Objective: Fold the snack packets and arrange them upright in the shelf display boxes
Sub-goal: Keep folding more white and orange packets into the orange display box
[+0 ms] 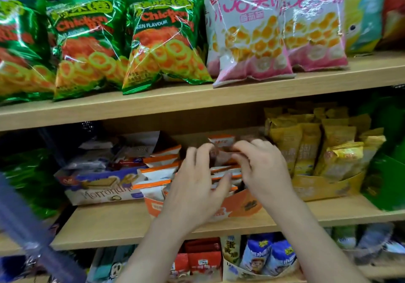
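On the middle shelf (153,221), nearest the camera: orange display box (243,206) standing at the front edge, packets filed upright inside in rows. Left hand (195,186) over the box's near half, fingers loosely spread and curled, thumb tip resting against the tops of the filed packets; no clear grasp seen. Right hand (263,168) slightly further in, fingers bent and pinched on the top of one orange-and-white snack packet (221,142), which rises above the rest at the back of the box.

Judgement: packets look light, thin-filmed, crinkly, probably slippery; soft enough to fold. Best held at the flat sealed top edge, not the filled middle, which may crush.

Beyond: yellow packets in the box to the right (324,151); wafer carton to the left (103,186).

Unclear: motion blur on both hands; palms cover the box's centre, so fold state and packet count cannot be told.
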`<state>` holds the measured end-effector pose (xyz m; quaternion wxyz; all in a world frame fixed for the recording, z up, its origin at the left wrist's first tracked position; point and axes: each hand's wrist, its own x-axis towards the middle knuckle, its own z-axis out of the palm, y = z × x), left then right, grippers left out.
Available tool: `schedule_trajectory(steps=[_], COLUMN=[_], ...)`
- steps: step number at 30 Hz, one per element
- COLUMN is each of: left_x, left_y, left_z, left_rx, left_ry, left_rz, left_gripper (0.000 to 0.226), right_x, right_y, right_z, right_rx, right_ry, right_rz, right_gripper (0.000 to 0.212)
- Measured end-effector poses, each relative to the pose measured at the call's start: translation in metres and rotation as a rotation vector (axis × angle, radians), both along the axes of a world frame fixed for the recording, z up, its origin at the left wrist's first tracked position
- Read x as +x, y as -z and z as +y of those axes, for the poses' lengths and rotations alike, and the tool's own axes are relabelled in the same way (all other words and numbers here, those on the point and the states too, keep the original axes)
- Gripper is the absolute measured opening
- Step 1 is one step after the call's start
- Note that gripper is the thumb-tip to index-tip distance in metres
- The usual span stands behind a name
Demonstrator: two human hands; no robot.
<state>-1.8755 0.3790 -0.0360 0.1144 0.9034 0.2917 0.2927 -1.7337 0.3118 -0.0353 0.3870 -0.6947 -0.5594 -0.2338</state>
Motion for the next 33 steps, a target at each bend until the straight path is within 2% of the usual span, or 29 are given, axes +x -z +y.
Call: schedule_trajectory(steps=[4, 6, 13, 15, 18, 20, 26, 28, 29, 33], left_x=[0.007, 0.008, 0.0, -0.001, -0.004, -0.005, -0.008, -0.009, -0.009, -0.007], left_y=[-0.003, -0.003, 0.009, 0.011, 0.015, 0.017, 0.019, 0.019, 0.019, 0.012], left_z=[0.0, -0.001, -0.014, -0.018, -0.023, -0.026, -0.033, -0.034, -0.034, -0.03], left_rx=[0.159, 0.187, 0.212, 0.226, 0.277, 0.311, 0.312, 0.31, 0.311, 0.259], left_ry=[-0.091, -0.109, -0.096, -0.106, -0.112, -0.113, -0.097, -0.087, -0.085, -0.092], left_rz=[0.297, 0.36, 0.325, 0.306, 0.281, 0.27, 0.264, 0.259, 0.258, 0.297], left_gripper=[0.051, 0.054, 0.065, 0.062, 0.054, 0.052, 0.052, 0.052, 0.051, 0.054], right_x=[-0.007, -0.006, -0.004, -0.001, 0.002, 0.002, 0.0, -0.006, -0.008, -0.013], right_y=[-0.004, -0.007, -0.023, -0.033, -0.036, -0.034, -0.036, -0.035, -0.033, -0.024], right_z=[0.001, -0.003, -0.007, -0.002, 0.017, 0.03, 0.046, 0.036, 0.028, -0.003], right_rx=[-0.206, -0.296, -0.238, -0.302, -0.476, -0.586, -0.707, -0.627, -0.521, 0.087], right_ry=[0.096, 0.082, 0.051, 0.075, 0.097, 0.145, 0.279, 0.279, 0.26, 0.086], right_rz=[-0.03, 0.0, 0.122, 0.138, 0.126, 0.091, 0.03, -0.035, -0.041, 0.063], right_gripper=[0.013, 0.016, 0.02, 0.027, 0.053, 0.064, 0.047, 0.033, 0.028, 0.023])
